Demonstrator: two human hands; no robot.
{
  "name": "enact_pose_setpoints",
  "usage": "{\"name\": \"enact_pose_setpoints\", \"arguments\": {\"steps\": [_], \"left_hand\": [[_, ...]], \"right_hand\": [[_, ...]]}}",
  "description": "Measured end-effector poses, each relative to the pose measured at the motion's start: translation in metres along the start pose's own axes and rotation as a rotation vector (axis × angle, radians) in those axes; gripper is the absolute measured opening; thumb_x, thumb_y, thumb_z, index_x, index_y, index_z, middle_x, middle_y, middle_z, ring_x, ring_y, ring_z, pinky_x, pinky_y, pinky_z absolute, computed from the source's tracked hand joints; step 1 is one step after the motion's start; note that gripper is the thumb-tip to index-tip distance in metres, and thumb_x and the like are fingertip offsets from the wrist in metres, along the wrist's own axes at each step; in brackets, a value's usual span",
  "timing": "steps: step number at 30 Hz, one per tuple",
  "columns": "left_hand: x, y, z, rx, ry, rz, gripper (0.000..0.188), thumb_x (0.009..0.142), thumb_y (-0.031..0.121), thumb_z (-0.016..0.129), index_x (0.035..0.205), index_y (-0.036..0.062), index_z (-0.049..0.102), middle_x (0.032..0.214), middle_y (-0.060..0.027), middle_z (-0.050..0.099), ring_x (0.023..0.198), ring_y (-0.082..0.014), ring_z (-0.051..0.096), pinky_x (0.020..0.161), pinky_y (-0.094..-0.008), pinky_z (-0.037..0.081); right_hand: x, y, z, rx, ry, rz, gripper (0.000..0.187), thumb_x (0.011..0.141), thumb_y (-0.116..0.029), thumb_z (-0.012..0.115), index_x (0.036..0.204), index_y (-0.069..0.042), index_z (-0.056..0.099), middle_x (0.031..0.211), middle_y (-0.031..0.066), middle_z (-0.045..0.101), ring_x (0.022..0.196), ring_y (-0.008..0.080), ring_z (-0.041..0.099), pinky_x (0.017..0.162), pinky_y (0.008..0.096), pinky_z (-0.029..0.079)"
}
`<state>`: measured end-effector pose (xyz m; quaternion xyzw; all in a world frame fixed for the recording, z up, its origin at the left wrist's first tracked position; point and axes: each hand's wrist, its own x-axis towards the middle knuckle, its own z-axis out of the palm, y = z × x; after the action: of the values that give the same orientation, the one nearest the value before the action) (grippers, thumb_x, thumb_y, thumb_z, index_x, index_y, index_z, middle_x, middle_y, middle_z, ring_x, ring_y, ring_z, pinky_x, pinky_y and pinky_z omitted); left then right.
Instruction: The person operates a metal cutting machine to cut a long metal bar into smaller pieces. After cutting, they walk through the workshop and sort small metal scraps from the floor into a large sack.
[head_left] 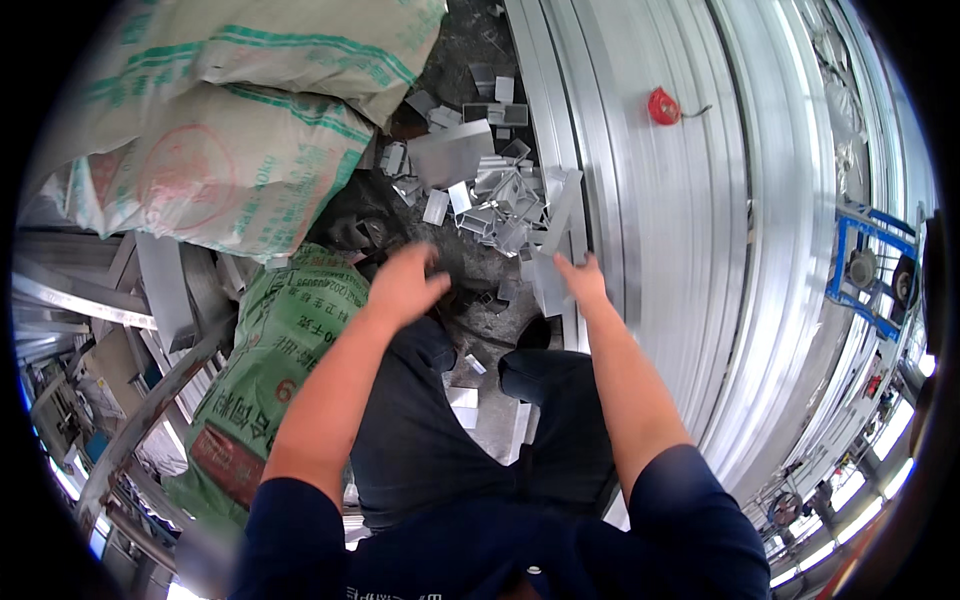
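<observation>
My left hand is over the dark floor by the green sack, fingers and thumb apart, holding nothing. To the right, my right hand has its thumb and finger spread close to a short aluminium profile piece that leans by the long profiles; whether they touch cannot be made out. Beyond my hands lies a heap of short cut aluminium profile pieces, many of them hollow and box-shaped. A wider silver piece, smeared by motion, appears over the heap with no hand on it.
Long aluminium profiles run along my right, with a small red object on top. Beige woven sacks and a green sack crowd the left. A metal rail stands lower left; a blue frame is far right.
</observation>
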<state>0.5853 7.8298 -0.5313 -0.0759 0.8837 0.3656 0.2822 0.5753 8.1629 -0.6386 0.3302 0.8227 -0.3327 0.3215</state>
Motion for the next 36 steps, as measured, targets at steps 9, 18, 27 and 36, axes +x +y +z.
{"name": "enact_pose_setpoints", "arguments": {"steps": [9,18,27,36], "left_hand": [[0.204,-0.075,0.046,0.287,0.242,-0.061,0.081,0.070,0.034,0.074,0.137,0.0058,0.040,0.140,-0.0144,0.043,0.133,-0.0291,0.037,0.108,-0.0420,0.034],[0.278,-0.087,0.059,0.505,0.084,-0.174,0.084,0.068,0.025,0.071,0.141,0.0057,0.033,0.147,-0.0142,0.035,0.139,-0.0296,0.029,0.112,-0.0563,0.019],[0.260,-0.083,0.057,0.444,-0.053,-0.069,0.033,0.057,0.033,0.076,0.067,0.0025,0.069,0.069,-0.0109,0.068,0.065,-0.0251,0.067,0.067,-0.0371,0.054],[0.234,-0.098,0.063,0.101,-0.213,-0.073,0.073,0.057,0.031,0.079,0.116,-0.0060,0.058,0.113,-0.0232,0.064,0.103,-0.0344,0.063,0.087,-0.0379,0.050]], "right_hand": [[0.100,-0.011,0.062,-0.142,0.123,-0.121,0.091,0.069,-0.039,0.075,0.134,0.009,0.032,0.122,0.0297,0.056,0.116,0.0389,0.055,0.097,0.0407,0.045],[0.064,-0.017,0.036,-0.266,0.331,-0.129,0.062,0.069,-0.023,0.068,0.120,0.006,0.048,0.108,0.0293,0.062,0.105,0.0394,0.060,0.090,0.0433,0.048],[0.013,0.017,0.086,-0.360,0.279,-0.054,0.112,0.060,-0.031,0.085,0.145,-0.008,0.015,0.137,0.0264,0.036,0.109,0.0432,0.057,0.091,0.0441,0.050],[0.024,0.020,0.082,-0.289,0.315,0.094,0.109,0.058,-0.033,0.084,0.144,-0.008,0.022,0.130,0.0248,0.048,0.106,0.0402,0.060,0.091,0.0436,0.050]]}}
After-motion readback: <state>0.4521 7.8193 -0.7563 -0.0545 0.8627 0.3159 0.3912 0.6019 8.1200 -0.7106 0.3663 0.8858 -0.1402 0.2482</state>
